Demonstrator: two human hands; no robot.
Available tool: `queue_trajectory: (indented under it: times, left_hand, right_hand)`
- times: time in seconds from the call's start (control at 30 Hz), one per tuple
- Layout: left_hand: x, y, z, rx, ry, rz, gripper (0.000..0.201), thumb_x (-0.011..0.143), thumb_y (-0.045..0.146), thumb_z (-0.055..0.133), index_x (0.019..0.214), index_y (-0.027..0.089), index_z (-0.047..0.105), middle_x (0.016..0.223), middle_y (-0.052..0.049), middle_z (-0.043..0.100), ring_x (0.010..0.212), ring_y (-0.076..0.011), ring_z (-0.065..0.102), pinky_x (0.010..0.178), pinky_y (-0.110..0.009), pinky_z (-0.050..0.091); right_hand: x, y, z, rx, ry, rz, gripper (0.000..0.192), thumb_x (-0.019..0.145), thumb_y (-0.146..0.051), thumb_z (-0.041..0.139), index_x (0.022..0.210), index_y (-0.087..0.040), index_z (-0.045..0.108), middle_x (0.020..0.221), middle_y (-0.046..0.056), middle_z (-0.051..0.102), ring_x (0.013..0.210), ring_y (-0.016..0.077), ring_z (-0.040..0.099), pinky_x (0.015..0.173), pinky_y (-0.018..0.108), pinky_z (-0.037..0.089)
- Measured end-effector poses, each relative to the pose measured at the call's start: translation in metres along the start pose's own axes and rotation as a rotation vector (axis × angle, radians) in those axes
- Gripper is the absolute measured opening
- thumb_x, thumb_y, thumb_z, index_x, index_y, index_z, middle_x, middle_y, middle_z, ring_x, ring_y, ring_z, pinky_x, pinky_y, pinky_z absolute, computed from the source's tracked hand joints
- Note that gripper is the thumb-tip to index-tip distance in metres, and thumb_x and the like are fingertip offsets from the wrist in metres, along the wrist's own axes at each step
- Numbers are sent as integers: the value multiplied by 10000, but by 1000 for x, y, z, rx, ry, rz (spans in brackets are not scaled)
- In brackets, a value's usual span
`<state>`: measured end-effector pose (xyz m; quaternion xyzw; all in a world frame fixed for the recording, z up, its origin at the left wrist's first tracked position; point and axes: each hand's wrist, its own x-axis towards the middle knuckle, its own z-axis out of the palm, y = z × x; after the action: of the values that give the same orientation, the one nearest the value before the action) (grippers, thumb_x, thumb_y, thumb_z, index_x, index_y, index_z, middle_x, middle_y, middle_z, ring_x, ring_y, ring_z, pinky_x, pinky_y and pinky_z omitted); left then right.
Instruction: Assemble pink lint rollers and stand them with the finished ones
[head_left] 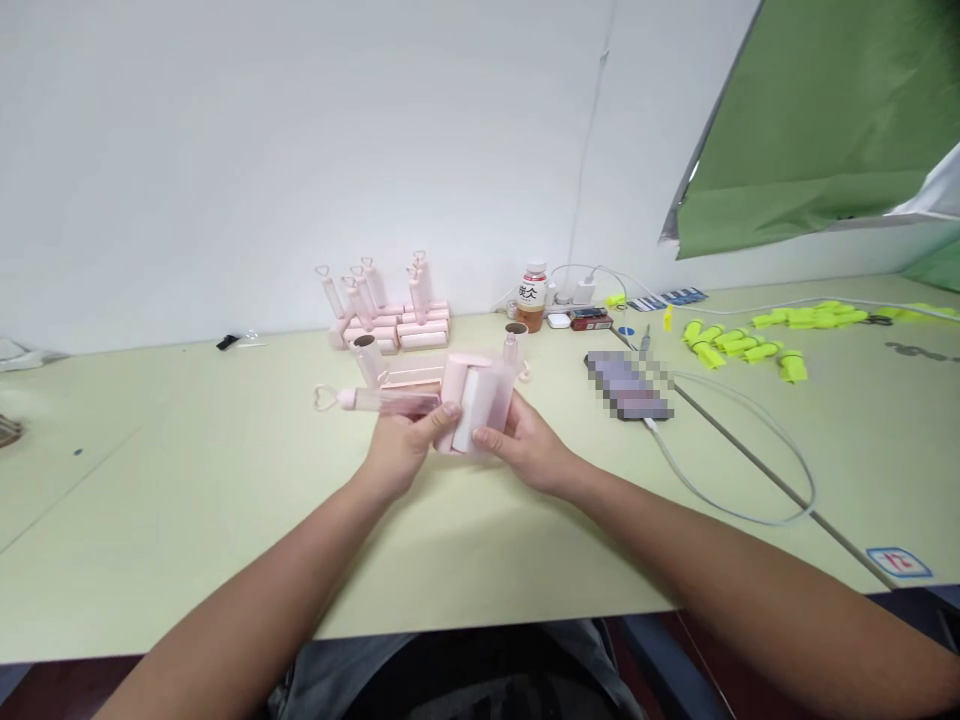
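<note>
Both my hands hold a pink lint roller (474, 400) just above the pale green table (225, 500). My left hand (401, 445) grips its left side, with the thumb on the pink cover. My right hand (525, 445) grips the right side of the cover, where a white roll shows in the gap. A clear pink handle with a heart-shaped end (375, 400) lies pointing left, next to my left hand. More pink roller parts (382, 370) lie just behind my hands.
A pile of pink lint rollers (386, 310) stands at the back by the wall. A small bottle (531, 297), a phone (628, 385) on a white cable (750, 470), yellow-green pieces (750, 340) and a green sheet (817, 120) are on the right.
</note>
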<state>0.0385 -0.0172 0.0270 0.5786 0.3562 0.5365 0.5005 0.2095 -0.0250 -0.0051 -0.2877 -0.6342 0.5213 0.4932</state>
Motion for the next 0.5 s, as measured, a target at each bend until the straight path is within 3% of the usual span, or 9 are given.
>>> queue_trajectory:
  times: [0.1,0.2,0.27,0.37,0.5]
  left_hand:
    - [9,0,-15,-183,265,-29,267,646,417,820,739,194,706,785,-24,702,788,-202,660,664,-278,541]
    - [18,2,-32,-330,442,-108,318,640,411,821,814,179,689,797,-16,687,752,-169,651,597,-249,537]
    - [20,2,-39,-371,467,-170,329,650,396,811,852,176,671,804,-8,677,726,-155,647,576,-249,537]
    - [20,0,-38,-383,463,-216,341,634,391,820,839,180,646,743,16,650,653,-126,622,529,-225,507]
    - [17,-2,-32,-380,436,-198,380,565,384,866,795,185,638,693,33,630,612,-106,591,491,-198,472]
  right_hand:
    - [4,-4,-21,-163,168,-31,711,793,-507,711,1325,-236,325,1235,114,604,1109,233,608,909,377,498]
    - [5,-7,-43,-632,181,23,595,748,-421,761,1243,-227,493,1203,95,605,1120,270,576,952,428,458]
    - [6,-5,-49,-879,78,27,554,756,-347,751,1260,-227,555,1242,102,581,1191,294,518,1033,468,392]
    - [7,2,-45,-1008,-101,64,585,796,-313,708,1349,-227,538,1254,121,564,1211,303,486,1046,484,380]
    - [11,12,-33,-1066,-113,60,581,810,-299,692,1362,-212,531,1255,131,554,1197,305,484,1028,485,396]
